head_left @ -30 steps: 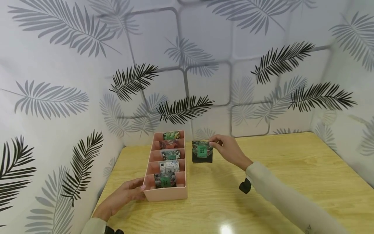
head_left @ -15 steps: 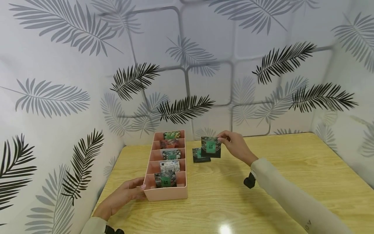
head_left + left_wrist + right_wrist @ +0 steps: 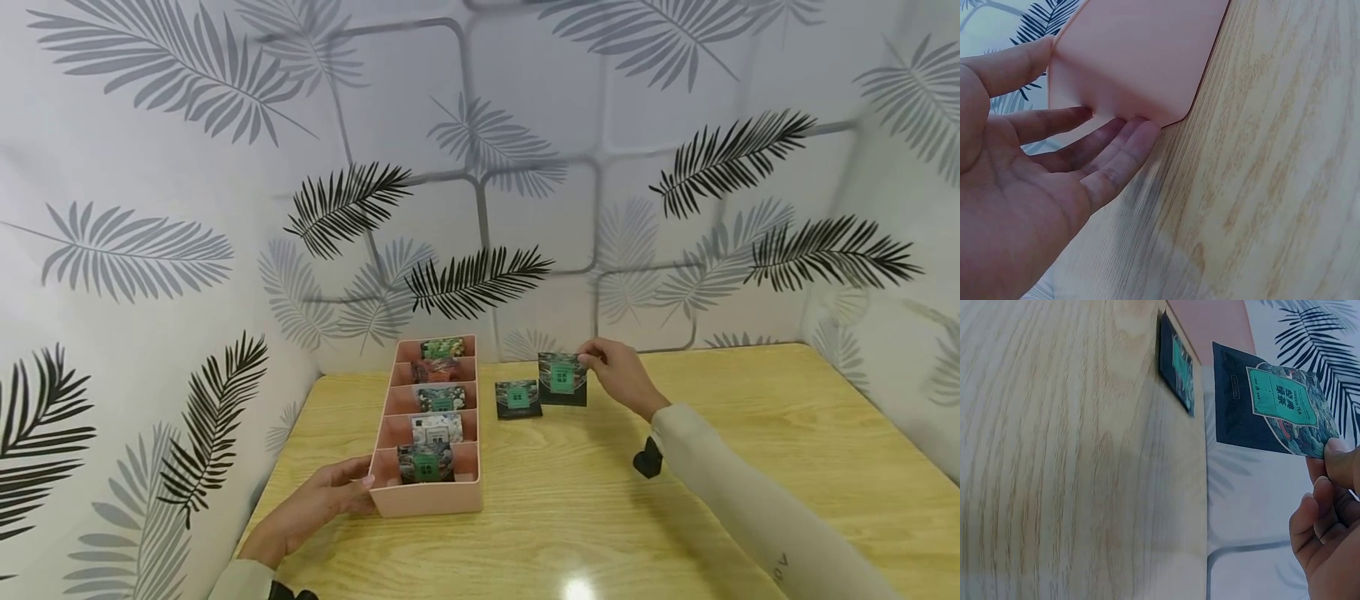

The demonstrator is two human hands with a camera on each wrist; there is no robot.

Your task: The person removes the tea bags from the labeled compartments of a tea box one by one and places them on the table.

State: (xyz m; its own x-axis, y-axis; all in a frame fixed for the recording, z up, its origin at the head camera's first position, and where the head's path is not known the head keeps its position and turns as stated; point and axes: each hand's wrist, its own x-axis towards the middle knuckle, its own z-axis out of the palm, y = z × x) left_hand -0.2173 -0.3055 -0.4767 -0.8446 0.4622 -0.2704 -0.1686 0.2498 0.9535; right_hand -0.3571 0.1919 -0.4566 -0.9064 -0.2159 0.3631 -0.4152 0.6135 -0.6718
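My right hand (image 3: 618, 375) pinches a dark green tea sachet (image 3: 1272, 403) by its edge between thumb and fingertips, its green label turned toward the head camera. In the right wrist view the label reads "GREEN TEA". A second dark sachet (image 3: 518, 400) with a similar label lies on the table, just left of the held one. Further left stands a long pink divided box (image 3: 427, 500) with sachets upright in its compartments. My left hand (image 3: 330, 496) rests against the box's near left corner. In the left wrist view its thumb and fairly straight fingertips touch the pink wall (image 3: 1135, 56).
In the box, a green-and-yellow sachet (image 3: 442, 347) stands farthest back, with a reddish one (image 3: 437, 369) before it. A whitish sachet (image 3: 437, 429) and a dark green-labelled one (image 3: 425, 463) stand nearer. The wooden table (image 3: 712, 450) meets a leaf-patterned wall (image 3: 525, 208) behind.
My right hand has moved right with its sachet, away from over the sachet on the table, which now shows fully. The left hand and the box have stayed in place.
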